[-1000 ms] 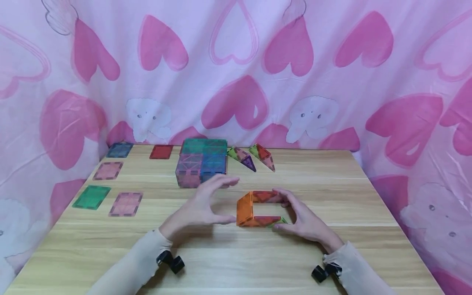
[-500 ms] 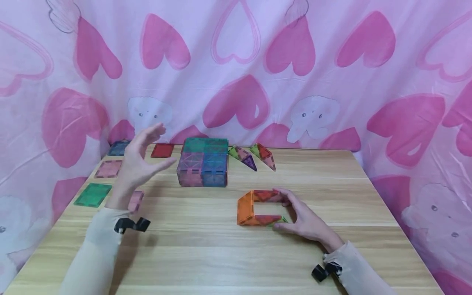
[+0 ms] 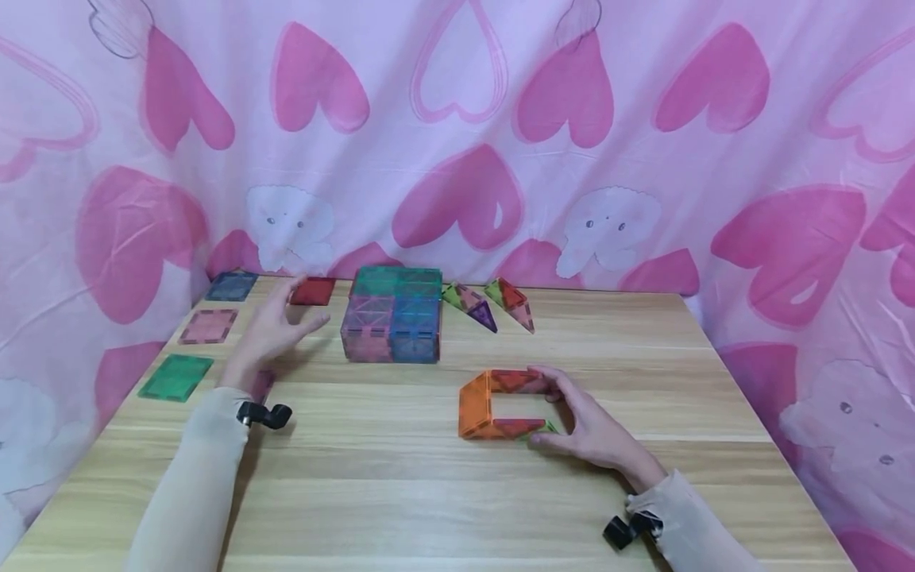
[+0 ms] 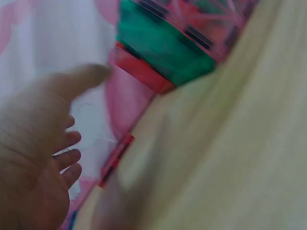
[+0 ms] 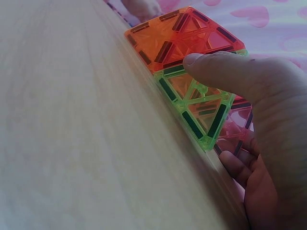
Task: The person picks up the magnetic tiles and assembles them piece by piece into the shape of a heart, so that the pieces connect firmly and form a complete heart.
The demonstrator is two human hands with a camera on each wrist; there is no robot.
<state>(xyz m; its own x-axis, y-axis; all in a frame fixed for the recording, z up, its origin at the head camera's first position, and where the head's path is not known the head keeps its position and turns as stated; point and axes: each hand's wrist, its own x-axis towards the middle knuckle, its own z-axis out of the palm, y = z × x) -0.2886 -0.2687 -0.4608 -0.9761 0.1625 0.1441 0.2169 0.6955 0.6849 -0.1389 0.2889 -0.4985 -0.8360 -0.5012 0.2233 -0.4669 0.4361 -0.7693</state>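
Currently, lower right: right hand (image 3: 589,429), which is pinching both side walls of one tile frame between thumb and fingers. Tile frame (image 3: 476,407), orange, red and green, is standing on the table (image 3: 429,492) just right of centre, long axis running left to right, orange end facing left, open end facing right. Green tile (image 3: 175,377), left, is lying flat. Left hand (image 3: 268,330), left of centre, is hovering with thumb and fingers spread, near one red tile (image 3: 314,291). Multicoloured block (image 3: 393,318), centre, is sitting before a heart-print curtain (image 3: 457,199).
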